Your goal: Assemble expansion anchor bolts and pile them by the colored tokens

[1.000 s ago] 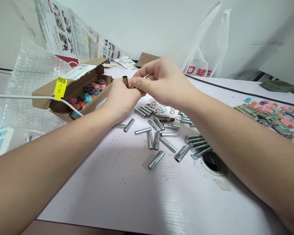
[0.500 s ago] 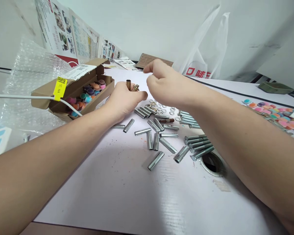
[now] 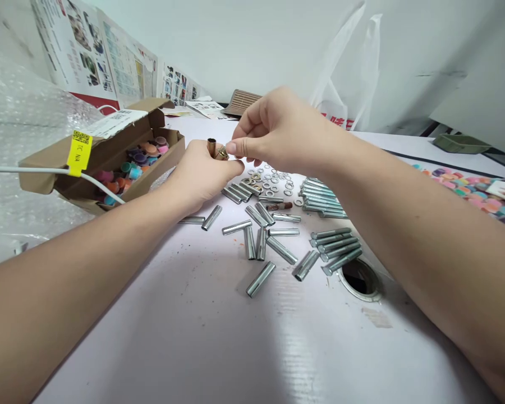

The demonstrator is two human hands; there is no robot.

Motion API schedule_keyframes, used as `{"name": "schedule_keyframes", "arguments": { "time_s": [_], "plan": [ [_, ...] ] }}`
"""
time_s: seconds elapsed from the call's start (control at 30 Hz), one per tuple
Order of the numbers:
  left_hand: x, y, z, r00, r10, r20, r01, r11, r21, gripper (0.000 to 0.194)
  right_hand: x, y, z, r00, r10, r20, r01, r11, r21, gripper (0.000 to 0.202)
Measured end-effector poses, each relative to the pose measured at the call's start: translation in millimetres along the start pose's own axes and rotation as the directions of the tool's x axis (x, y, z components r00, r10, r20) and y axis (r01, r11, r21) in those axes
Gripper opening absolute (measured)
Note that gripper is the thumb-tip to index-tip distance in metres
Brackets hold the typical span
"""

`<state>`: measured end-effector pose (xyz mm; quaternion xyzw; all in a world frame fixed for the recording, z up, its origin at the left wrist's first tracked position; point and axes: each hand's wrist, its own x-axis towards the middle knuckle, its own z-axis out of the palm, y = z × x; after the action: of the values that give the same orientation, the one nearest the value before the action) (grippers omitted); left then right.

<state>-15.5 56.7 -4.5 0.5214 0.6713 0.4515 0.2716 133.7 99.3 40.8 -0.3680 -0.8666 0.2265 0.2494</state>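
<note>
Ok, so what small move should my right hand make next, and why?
Probably pinch the small brass-coloured piece: your right hand has its thumb tip close beside it, while your left hand holds it next to a brass-coloured tube.

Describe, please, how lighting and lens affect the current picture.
In the head view, glare streaks the near tabletop and shadow slants across the wall at right; also in the head view, wide-angle stretch enlarges the forearms toward the lower corners, and the brassy fitting in the left hand shows little detail.
</note>
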Motion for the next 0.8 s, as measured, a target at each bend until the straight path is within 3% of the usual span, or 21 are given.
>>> {"name": "schedule_keyframes", "arguments": {
  "time_s": [0.1,0.27,0.47,0.57,0.7,0.8],
  "plan": [
    [2.0,-2.0,-1.6,0.993,0.115,0.034,-0.118,0.987,0.11,0.024,-1.1,-1.9,-1.9,0.995,-0.096,-0.028,0.096,0.995,0.014,0.024],
    [-0.2,-1.0,-1.8,0.994,0.076,0.073,-0.09,0.972,0.218,0.034,-2.6,-9.5,2.3,0.986,-0.166,0.036,0.17,0.967,-0.189,0.026],
    [-3.2,1.4,-4.2,0.991,0.099,0.094,-0.116,0.973,0.199,0.036,-3.2,-16.7,7.0,0.975,-0.211,0.065,0.22,0.908,-0.356,0.04],
    [-3.9,2.6,-5.6,0.984,0.146,0.102,-0.162,0.971,0.175,0.035,-2.4,-21.4,9.7,0.98,-0.193,0.04,0.192,0.884,-0.427,0.036],
    [-2.6,3.2,-5.7,0.988,0.126,0.09,-0.141,0.971,0.193,0.033,-0.5,-25.9,13.7,0.993,-0.122,0.008,0.112,0.882,-0.457,0.023],
    [0.0,2.0,-5.8,0.988,0.133,0.076,-0.147,0.965,0.216,0.029,-0.6,-26.6,14.8,0.994,-0.108,0.026,0.107,0.876,-0.47,0.028]
  ]
}}
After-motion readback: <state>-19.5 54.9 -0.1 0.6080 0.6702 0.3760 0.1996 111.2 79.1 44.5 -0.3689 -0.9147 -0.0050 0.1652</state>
